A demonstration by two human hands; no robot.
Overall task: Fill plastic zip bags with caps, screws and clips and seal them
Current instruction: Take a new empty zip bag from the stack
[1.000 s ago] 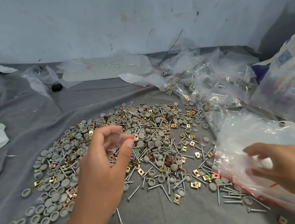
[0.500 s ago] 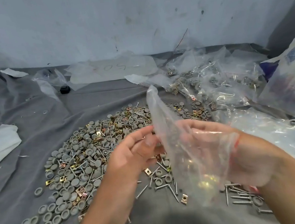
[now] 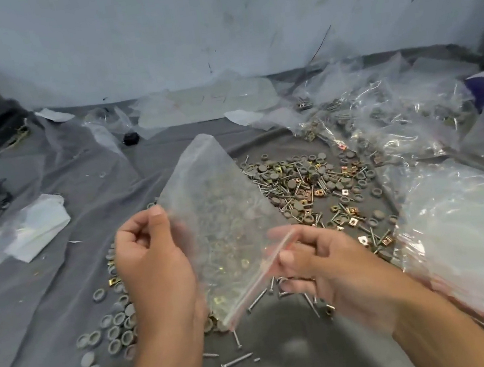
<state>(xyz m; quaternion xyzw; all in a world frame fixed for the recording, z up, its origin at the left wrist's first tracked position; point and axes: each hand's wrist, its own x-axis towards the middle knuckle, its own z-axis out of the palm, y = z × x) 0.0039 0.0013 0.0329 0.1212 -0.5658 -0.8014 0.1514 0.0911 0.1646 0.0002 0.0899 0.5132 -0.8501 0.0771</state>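
Both hands, left hand [image 3: 151,258] and right hand [image 3: 323,262], pinch an empty clear plastic zip bag [image 3: 223,217]; its red-striped mouth looks shut, so parts could spill.

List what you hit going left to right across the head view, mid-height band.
crumpled white bag → left hand → zip bag → right hand → loose screws and clips → stack of empty bags

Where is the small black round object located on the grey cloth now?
In the head view, the small black round object lies at the far left-centre of the grey cloth, beside crumpled clear plastic sheets near the wall.
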